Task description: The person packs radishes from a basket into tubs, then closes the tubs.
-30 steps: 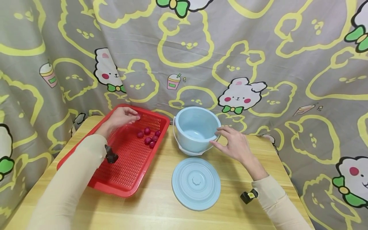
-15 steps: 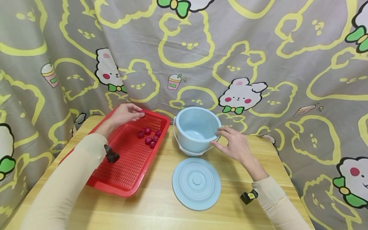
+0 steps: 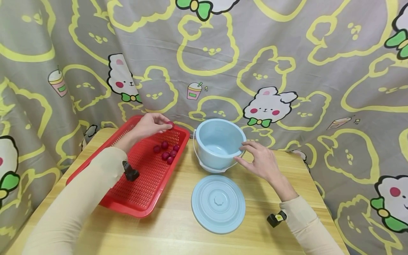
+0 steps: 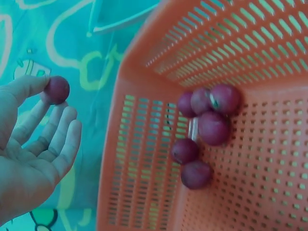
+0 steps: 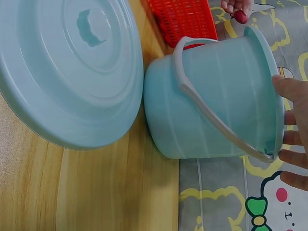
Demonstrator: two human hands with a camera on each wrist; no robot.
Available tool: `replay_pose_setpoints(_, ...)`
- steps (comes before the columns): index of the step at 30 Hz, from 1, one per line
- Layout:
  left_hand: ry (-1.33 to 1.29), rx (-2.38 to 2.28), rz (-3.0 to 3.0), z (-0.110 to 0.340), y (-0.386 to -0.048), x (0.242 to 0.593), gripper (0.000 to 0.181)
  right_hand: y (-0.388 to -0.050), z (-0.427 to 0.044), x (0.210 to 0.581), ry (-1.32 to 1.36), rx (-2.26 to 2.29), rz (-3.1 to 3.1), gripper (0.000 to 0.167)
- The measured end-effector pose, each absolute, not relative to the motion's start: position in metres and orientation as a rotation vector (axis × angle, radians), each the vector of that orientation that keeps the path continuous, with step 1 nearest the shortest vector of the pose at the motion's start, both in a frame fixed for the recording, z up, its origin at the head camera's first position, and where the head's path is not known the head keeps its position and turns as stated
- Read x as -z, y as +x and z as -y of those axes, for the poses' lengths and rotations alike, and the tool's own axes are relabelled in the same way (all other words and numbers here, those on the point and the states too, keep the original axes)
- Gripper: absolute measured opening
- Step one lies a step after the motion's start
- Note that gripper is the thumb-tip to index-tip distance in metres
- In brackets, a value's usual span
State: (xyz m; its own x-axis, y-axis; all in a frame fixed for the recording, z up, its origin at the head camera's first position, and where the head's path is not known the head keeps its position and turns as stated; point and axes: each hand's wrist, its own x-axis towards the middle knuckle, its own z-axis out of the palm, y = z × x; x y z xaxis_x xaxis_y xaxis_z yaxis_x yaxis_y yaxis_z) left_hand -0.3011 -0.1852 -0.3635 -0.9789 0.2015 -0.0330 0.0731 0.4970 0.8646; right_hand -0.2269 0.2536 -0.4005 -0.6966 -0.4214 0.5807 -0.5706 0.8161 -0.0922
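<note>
My left hand point(image 3: 149, 126) pinches a dark red plum point(image 4: 57, 90) between thumb and fingertips, above the far right corner of a red plastic basket point(image 3: 151, 198). Several more plums point(image 3: 165, 156) lie together at that end of the basket; they show close up in the left wrist view. A light blue bucket point(image 3: 211, 161) stands upright and uncovered to the basket's right. With thumb and fingers my right hand point(image 3: 259, 159) holds the bucket's right rim. The bucket's pale handle point(image 5: 207, 108) hangs down along its front.
The round blue lid point(image 3: 218, 207) lies flat on the wooden table point(image 3: 173, 230) in front of the bucket. A grey curtain point(image 3: 220, 39) with cartoon animals hangs close behind the basket and bucket.
My left hand has risen a little and moved right with the plum, from over the basket's interior towards its far right corner. The right hand, bucket and lid stay put.
</note>
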Motion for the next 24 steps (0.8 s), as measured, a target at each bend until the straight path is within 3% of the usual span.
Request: replay_pose_setpoints(24,0.411,-1.568,-2.536,0.122,-0.295,0.342,0.030,-0.227,-0.253,0.402,0.745,-0.385,2.423,0.044)
